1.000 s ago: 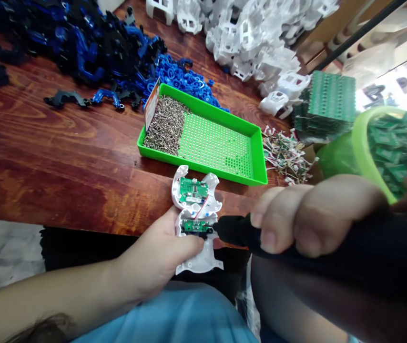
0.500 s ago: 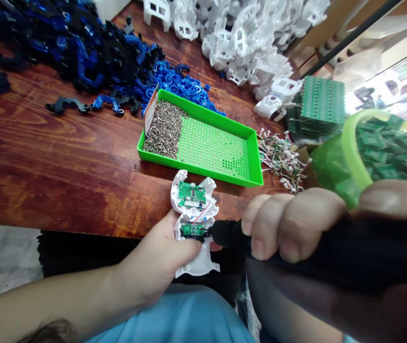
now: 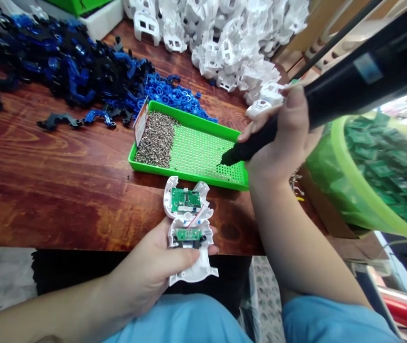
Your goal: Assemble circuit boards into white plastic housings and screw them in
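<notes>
My left hand (image 3: 167, 257) is closed around a white plastic housing (image 3: 194, 272), its thumb pressed on the inner side. Two green circuit boards lie in the opened shell, an upper board (image 3: 185, 199) and a smaller lower board (image 3: 188, 234), with a thin red wire between the halves. In my right hand (image 3: 285, 138) is a black electric screwdriver (image 3: 260, 140), tilted down to the left. Its tip hangs over the holed plate in the green tray (image 3: 189, 177); whether it touches cannot be told. Many small screws (image 3: 157, 140) fill the tray's left end.
Black and blue plastic parts (image 3: 71, 66) are heaped at the back left, beside small blue rings (image 3: 175, 95). White housings (image 3: 221, 47) pile up at the back. A yellow-green basket (image 3: 335, 162) of green circuit boards stands on the right, past my right forearm.
My right hand has lifted the electric screwdriver from the lower board and swung it up and forward over the tray. My left hand still holds the housing. The view has shifted slightly.
</notes>
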A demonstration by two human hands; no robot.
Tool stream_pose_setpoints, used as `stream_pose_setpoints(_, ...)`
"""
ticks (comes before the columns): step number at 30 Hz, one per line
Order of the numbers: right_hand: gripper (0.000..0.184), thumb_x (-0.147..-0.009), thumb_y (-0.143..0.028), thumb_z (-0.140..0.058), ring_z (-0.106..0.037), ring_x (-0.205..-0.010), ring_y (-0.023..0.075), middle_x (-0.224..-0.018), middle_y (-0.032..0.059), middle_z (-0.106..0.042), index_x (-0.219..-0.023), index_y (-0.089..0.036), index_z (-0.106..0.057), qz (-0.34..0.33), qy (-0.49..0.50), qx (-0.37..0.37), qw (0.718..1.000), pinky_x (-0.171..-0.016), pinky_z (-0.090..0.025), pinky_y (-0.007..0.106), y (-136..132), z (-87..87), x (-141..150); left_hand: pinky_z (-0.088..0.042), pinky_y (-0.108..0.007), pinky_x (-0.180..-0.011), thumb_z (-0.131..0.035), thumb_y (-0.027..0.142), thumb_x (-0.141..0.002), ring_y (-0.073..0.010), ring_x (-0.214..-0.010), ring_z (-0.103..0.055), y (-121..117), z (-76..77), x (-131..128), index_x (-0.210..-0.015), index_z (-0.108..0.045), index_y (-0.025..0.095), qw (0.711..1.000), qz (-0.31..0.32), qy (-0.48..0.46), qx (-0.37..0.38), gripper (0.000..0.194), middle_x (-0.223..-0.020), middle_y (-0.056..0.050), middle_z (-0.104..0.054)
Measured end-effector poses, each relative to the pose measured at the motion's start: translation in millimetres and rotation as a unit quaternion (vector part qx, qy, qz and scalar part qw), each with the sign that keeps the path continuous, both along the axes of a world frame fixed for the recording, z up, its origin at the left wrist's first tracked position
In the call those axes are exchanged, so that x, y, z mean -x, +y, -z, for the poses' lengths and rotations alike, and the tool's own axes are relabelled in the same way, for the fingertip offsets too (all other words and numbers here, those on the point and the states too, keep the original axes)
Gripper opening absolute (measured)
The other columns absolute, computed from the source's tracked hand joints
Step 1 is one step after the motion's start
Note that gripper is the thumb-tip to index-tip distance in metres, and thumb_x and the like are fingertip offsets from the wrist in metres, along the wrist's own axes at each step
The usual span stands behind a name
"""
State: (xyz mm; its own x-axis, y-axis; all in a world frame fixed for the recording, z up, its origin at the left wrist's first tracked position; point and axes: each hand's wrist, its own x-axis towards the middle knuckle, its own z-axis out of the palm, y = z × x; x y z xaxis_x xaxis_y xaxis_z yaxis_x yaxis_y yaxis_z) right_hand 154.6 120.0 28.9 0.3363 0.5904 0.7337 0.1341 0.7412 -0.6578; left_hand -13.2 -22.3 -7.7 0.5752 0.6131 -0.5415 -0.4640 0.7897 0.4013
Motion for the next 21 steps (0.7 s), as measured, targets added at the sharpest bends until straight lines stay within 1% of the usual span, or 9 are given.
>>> stream_pose_setpoints(3,0.031,-0.077,-0.053,-0.066,-0.039,-0.039,0.0093,-0.054,-0.0078,-0.044,-0.087,-0.027,-0.053,-0.006,-0.006,-0.001,1.000,-0.034,-0.032,0.026,6.8,6.2,0.1,-0.054,-0.028,-0.074,-0.076,0.007,-0.066,-0.0230,-0.090,-0.070,0.0,0.1,-0.1,-0.101,-0.070,0.016,1.000,0.000,0.003,-0.003,0.037,-0.097,-0.007,-0.075)
stream_pose_setpoints(7,0.026,-0.078,-0.052,-0.065,-0.039,-0.040,0.0095,-0.056,-0.0078,-0.042,-0.086,-0.029,-0.054,-0.008,-0.006,0.001,1.000,-0.034,-0.033,0.026,7.4,5.9,-3.3,-0.054,-0.028,-0.074,-0.075,0.006,-0.065,-0.0224,-0.087,-0.070,1.8,-4.9,-1.2,-0.098,-0.071,0.017,1.000,-0.002,0.007,0.006,0.036,-0.096,-0.007,-0.075)
stream_pose_setpoints(11,0.026,-0.079,-0.051,-0.063,-0.040,-0.040,0.0091,-0.057,-0.0074,-0.044,-0.086,-0.028,-0.053,-0.001,-0.014,0.003,1.000,-0.034,-0.032,0.026,6.4,5.3,-2.8,-0.053,-0.030,-0.074,-0.073,0.005,-0.067,-0.0247,-0.090,-0.070,2.6,-8.3,-1.0,-0.096,-0.071,0.016,1.000,0.000,0.018,0.017,0.032,-0.095,-0.008,-0.074)
stream_pose_setpoints(15,0.018,-0.079,-0.039,-0.063,-0.040,-0.039,0.0085,-0.055,-0.0087,-0.044,-0.084,-0.027,-0.051,-0.006,-0.005,0.005,1.000,-0.034,-0.035,0.024,3.4,4.7,0.6,-0.055,-0.031,-0.075,-0.073,0.005,-0.066,-0.0265,-0.091,-0.070,1.3,-4.0,-2.0,-0.097,-0.069,0.015,1.000,-0.004,0.002,0.022,0.032,-0.092,-0.008,-0.074)
stream_pose_setpoints(17,0.015,-0.078,-0.033,-0.062,-0.040,-0.039,0.0082,-0.054,-0.0094,-0.043,-0.083,-0.027,-0.049,-0.013,0.008,0.001,1.000,-0.033,-0.036,0.023,2.9,4.6,3.2,-0.057,-0.030,-0.070,-0.073,0.005,-0.065,-0.0268,-0.090,-0.071,0.6,-1.3,-3.0,-0.098,-0.068,0.015,1.000,-0.010,-0.004,0.021,0.034,-0.090,-0.008,-0.073)
stream_pose_setpoints(19,0.014,-0.078,-0.031,-0.061,-0.040,-0.039,0.0080,-0.053,-0.0093,-0.043,-0.083,-0.026,-0.049,-0.014,0.017,0.000,1.000,-0.032,-0.035,0.023,4.2,3.5,5.3,-0.058,-0.029,-0.060,-0.072,0.005,-0.065,-0.0266,-0.085,-0.070,0.1,-0.1,-3.8,-0.099,-0.066,0.016,1.000,-0.010,-0.003,0.016,0.036,-0.087,-0.008,-0.072)
stream_pose_setpoints(21,0.014,-0.076,-0.030,-0.059,-0.040,-0.037,0.0074,-0.054,-0.0089,-0.044,-0.084,-0.024,-0.048,0.005,0.031,-0.007,0.999,-0.031,-0.033,0.024,5.7,-0.7,4.8,-0.057,-0.028,-0.051,-0.071,0.005,-0.065,-0.0254,-0.079,-0.070,0.0,-0.6,-3.9,-0.099,-0.065,0.016,1.000,-0.003,0.002,0.007,0.036,-0.084,-0.008,-0.071)
